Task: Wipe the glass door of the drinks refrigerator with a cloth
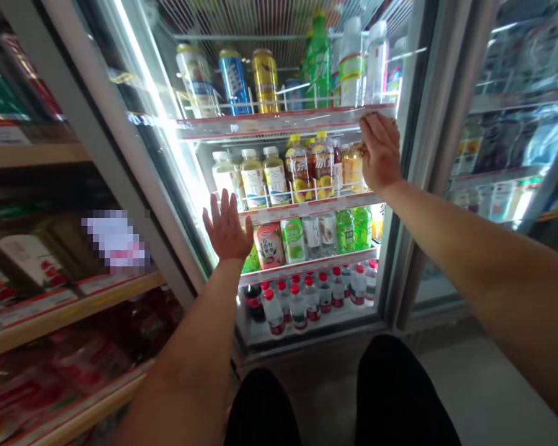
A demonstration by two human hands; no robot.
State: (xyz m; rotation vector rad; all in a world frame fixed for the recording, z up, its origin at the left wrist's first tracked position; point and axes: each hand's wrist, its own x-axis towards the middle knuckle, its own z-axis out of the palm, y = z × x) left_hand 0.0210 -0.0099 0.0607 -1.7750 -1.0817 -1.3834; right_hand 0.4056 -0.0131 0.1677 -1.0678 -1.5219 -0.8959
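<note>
The iced-tea bottles stand on a middle shelf of the lit fridge, labels facing forward, probably so that people can read them; the white-capped bottles at their left make one row, maybe to keep each kind together. To the lower left of the iced-tea bottles, the left hand is empty, its fingers spread. To their upper right, the right hand is raised; I cannot tell if it grips something

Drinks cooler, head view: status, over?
Left hand open, spread. Right hand raised, contact unclear. Cooler shelves hold bottles, cans. Both hands partly block the view.
</note>
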